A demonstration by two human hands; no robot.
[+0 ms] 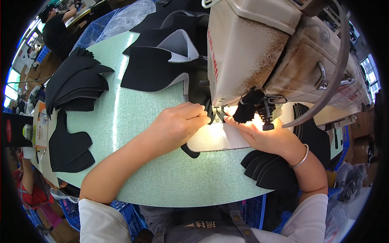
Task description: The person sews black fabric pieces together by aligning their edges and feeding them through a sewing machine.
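Your left hand [175,124] pinches its fingers narrowly at the edge of a black fabric piece [209,108], right beside the presser foot [219,116], probably to hold that edge steady. Your right hand [269,137] reaches its fingertips to the foot's other side, perhaps as a guide; you cannot tell through the glare whether they grip anything. The piece lies at your left fingertips, under the sewing machine's head [247,48]. Stacked black panels [77,89] sit on the counter [154,178] well left of those fingers, likely for easy reach.
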